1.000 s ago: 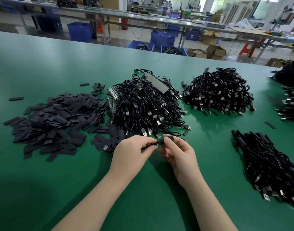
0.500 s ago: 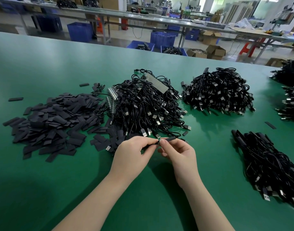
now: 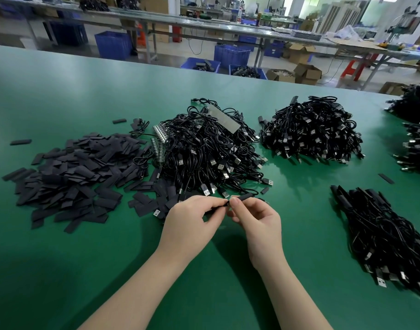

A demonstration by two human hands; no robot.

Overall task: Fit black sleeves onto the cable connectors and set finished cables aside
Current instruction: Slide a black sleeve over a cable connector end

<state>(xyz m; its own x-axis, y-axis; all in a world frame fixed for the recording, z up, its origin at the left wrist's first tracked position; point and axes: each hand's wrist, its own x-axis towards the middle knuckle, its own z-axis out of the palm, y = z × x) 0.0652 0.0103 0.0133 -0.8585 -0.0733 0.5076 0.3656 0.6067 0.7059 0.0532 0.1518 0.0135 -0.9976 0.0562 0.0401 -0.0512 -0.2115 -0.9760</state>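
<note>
While your hands meet at table centre, your left hand (image 3: 192, 220) pinches a thin black cable end (image 3: 224, 204) between thumb and curled fingers, and your right hand (image 3: 256, 217) pinches a black sleeve (image 3: 244, 197) at its fingertips, sleeve pointing toward 2 o'clock. Cable end and sleeve touch where the fingertips meet; how far the sleeve is on, cannot tell. Unsleeved cable heap (image 3: 209, 148) sits at 12 o'clock just beyond the hands, loose sleeve pile (image 3: 73, 172) at 10 o'clock, second cable heap (image 3: 311, 132) at 1 o'clock, another cable pile (image 3: 383, 236) at 3 o'clock, all on the green table (image 3: 61, 270).
</note>
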